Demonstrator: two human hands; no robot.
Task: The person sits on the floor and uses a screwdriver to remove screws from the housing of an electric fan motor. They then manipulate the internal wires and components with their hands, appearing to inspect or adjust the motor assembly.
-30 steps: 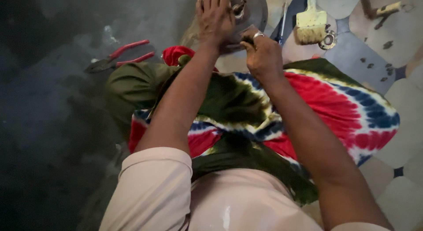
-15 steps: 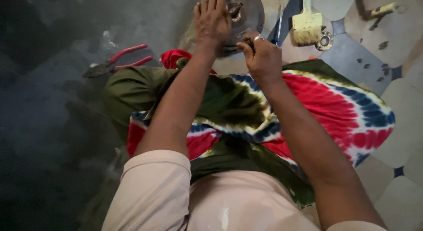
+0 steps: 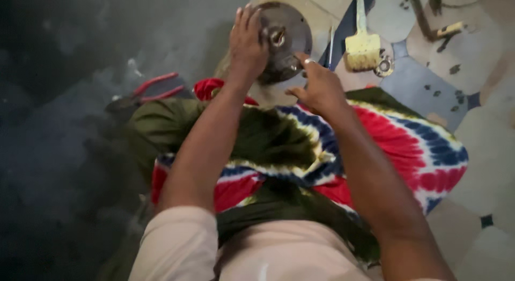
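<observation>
Since half a second ago both hands have shifted a little on the round part: the left hand (image 3: 248, 42) now lies spread over its left side with the fingers flat and open, pressing rather than gripping, while the right hand (image 3: 316, 85) has drawn slightly back and points its fingertips (image 3: 301, 58) at the lower right rim, loosely curled; whether it pinches anything small there cannot be told. That round metal disc (image 3: 287, 37) is dark grey and dull, somewhat domed, with a lighter hub near its middle where a short stub or bolt stands up, and a few small marks near its edge. It sits on the floor (image 3: 483, 147) at the top of the view, just beyond the person's knees, on a pale sheet. A tie-dyed cloth (image 3: 407, 147) in red, blue, white and dark green covers the lap below the hands. Red-handled pliers (image 3: 147, 93) lie on the dark ground to the left, well apart from the disc. To the right of the disc a worn paintbrush (image 3: 363, 45) with pale bristles lies on the patterned tiles, with a small round bearing (image 3: 384, 66) just beside it.
</observation>
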